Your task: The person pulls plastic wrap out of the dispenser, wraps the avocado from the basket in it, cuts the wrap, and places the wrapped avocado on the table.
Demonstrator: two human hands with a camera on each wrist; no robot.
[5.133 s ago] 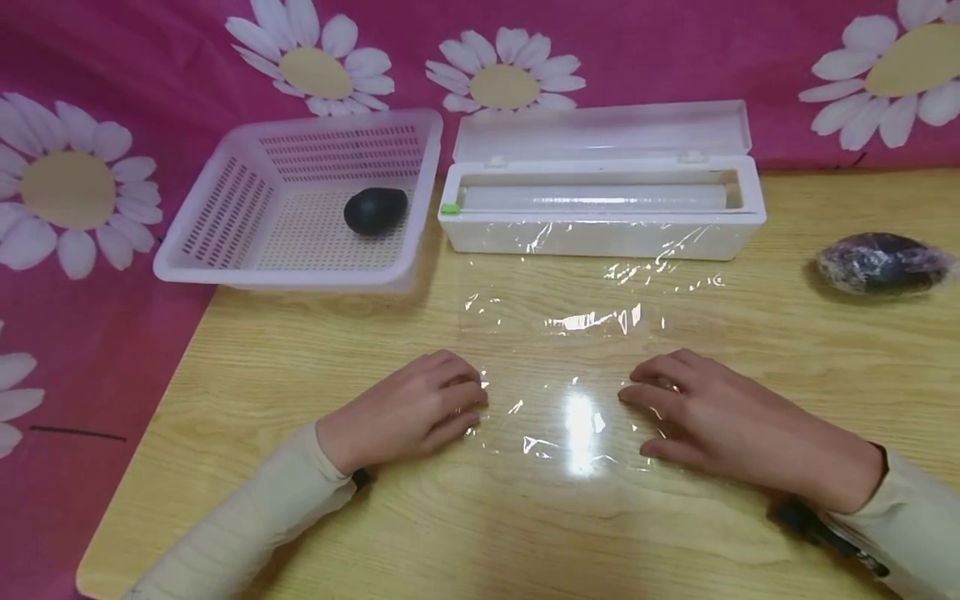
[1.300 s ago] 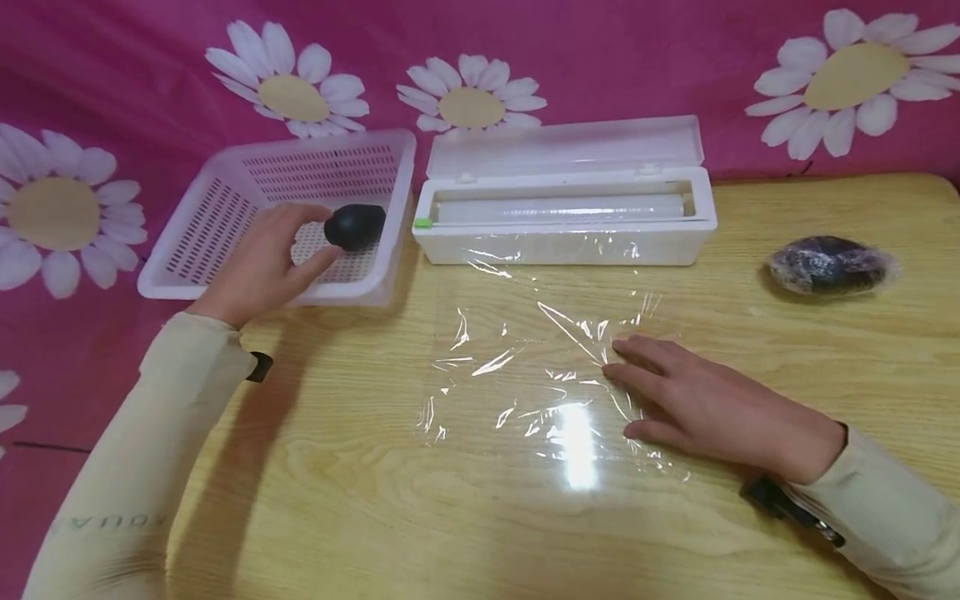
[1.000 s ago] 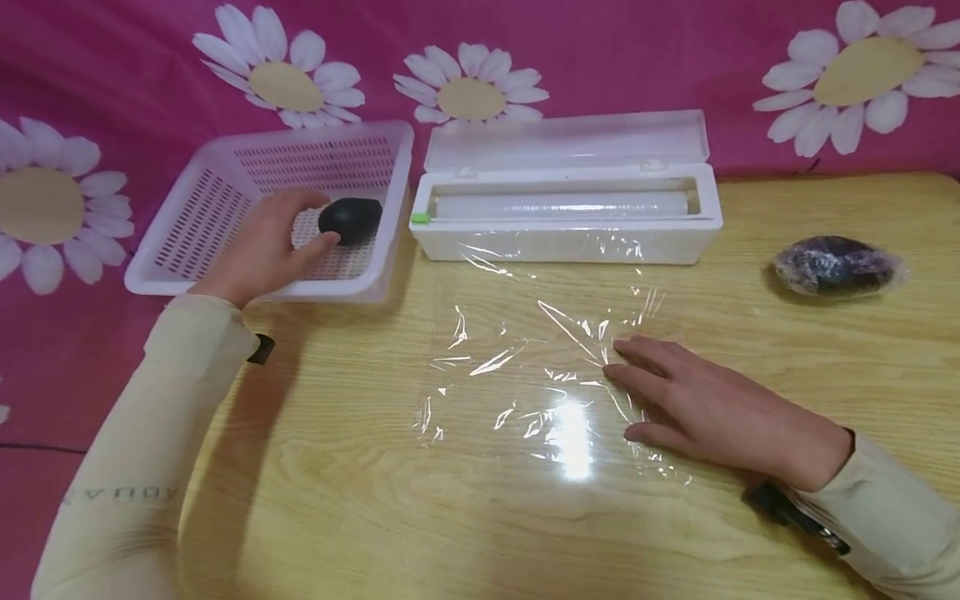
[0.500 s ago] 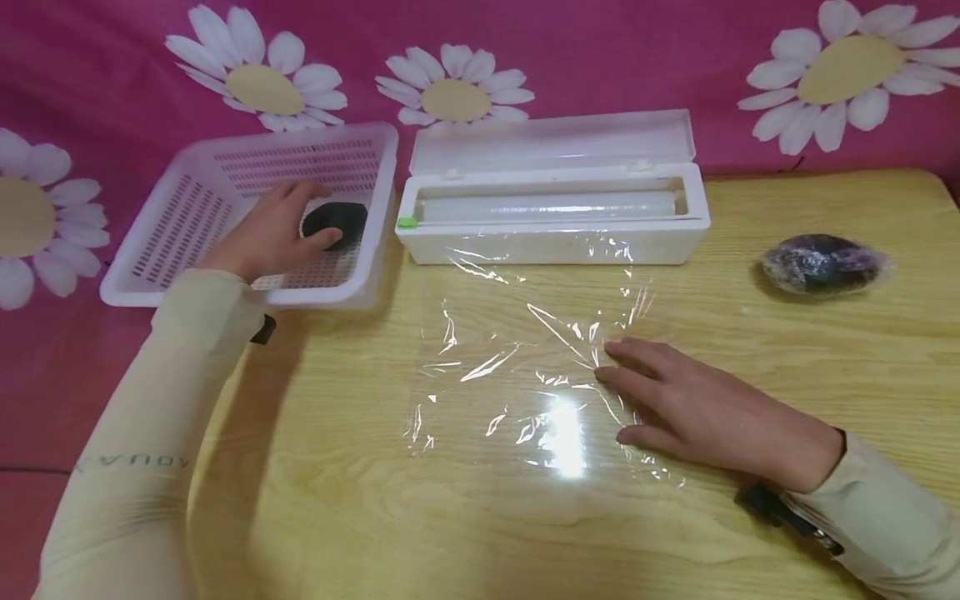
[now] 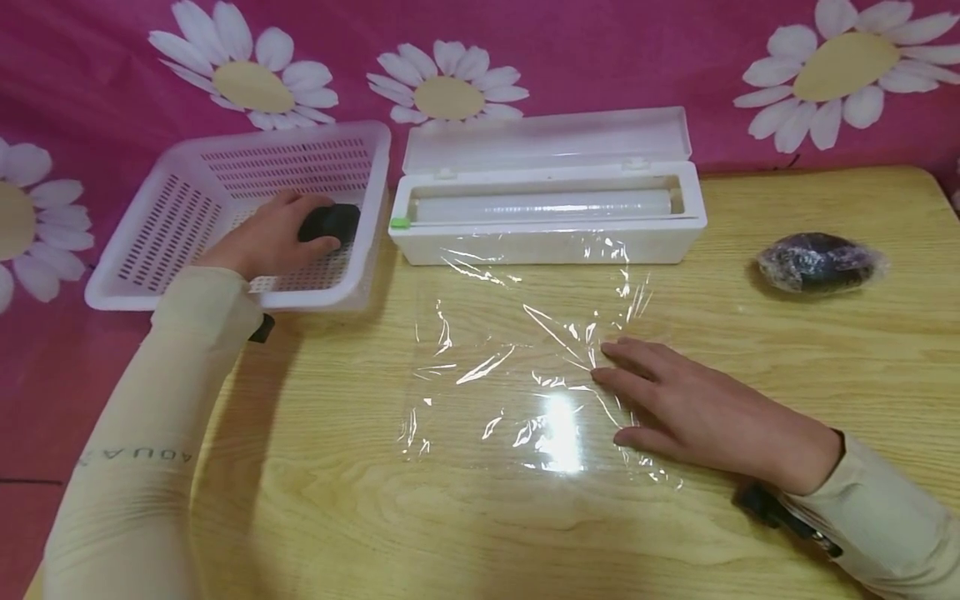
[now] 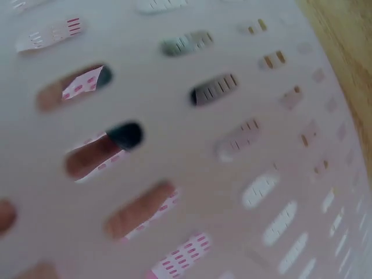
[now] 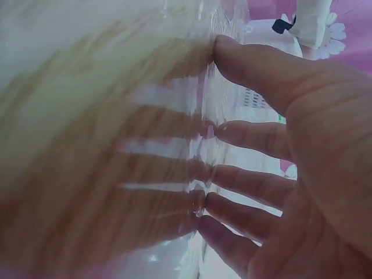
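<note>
My left hand (image 5: 270, 237) reaches into the white slotted basket (image 5: 225, 302) and grips a black egg-shaped object (image 5: 335, 223), thumb in front and fingers behind it. Through the slots of the basket wall (image 6: 168, 104), the left wrist view shows bits of fingers (image 6: 93, 157) against the dark object. A sheet of cling film (image 5: 487, 358) lies creased on the table, still joined to the roll (image 5: 540, 205) in its white dispenser box (image 5: 547, 246). With fingers spread and nearly straight, my right hand (image 5: 705, 417) rests its fingertips on the film's right side.
The dispenser's lid (image 5: 547, 137) stands raised at the back, and a green slider (image 5: 401, 223) sits at its left front corner. A dark oval object in cling film (image 5: 817, 262) lies at the right of the wooden table (image 5: 487, 542). Flowered pink cloth (image 5: 585, 50) hangs behind.
My left hand has left the film's left side and gone into the basket, where its fingers have closed round the black object. The right hand stays on the film.
</note>
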